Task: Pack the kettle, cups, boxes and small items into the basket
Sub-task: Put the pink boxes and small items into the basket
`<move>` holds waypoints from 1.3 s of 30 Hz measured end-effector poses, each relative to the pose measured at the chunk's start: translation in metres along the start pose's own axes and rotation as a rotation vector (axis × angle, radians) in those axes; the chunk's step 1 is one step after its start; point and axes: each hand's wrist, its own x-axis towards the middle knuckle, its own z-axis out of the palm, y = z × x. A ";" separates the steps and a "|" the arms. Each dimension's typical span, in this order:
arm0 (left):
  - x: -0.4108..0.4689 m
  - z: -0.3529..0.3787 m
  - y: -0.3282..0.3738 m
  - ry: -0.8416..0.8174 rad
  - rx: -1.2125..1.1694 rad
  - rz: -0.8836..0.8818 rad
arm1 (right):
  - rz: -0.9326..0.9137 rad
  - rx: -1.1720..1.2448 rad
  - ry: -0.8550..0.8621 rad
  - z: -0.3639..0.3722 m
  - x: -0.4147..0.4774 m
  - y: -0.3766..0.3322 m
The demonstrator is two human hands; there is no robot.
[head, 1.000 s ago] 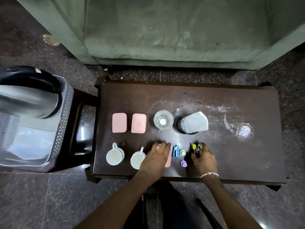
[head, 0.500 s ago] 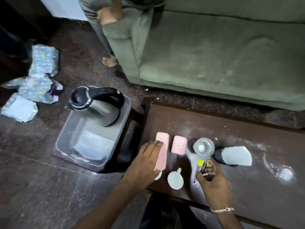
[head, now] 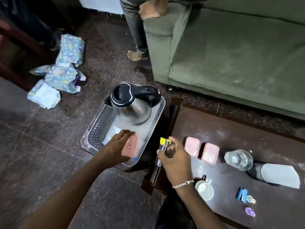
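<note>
Kettle (head: 134, 111): brushed steel body, glossy black plastic lid. Basket (head: 102, 128): clear plastic, textured lattice wall. Box (head: 130, 147) in left grip: matt pink plastic. Tabletop (head: 247, 134): dark glossy wood, dusty smears. Glass (head: 238, 159) clear. Sofa (head: 231, 55): green matt cloth.

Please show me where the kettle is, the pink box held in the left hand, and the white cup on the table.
kettle (head: 132, 111): head view, on its steel body.
pink box (head: 131, 146): head view, on its lid, beside the small label.
white cup (head: 205, 190): head view, on its inside.
</note>
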 end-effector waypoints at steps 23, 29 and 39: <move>0.032 0.022 -0.037 -0.065 -0.180 0.160 | 0.039 -0.456 -0.182 0.140 0.017 -0.026; 0.028 0.019 -0.044 -0.081 -0.207 0.191 | 0.008 -0.553 -0.177 0.148 0.021 -0.021; 0.024 0.015 -0.041 -0.120 -0.212 0.166 | -0.021 -0.504 -0.231 0.146 0.020 -0.018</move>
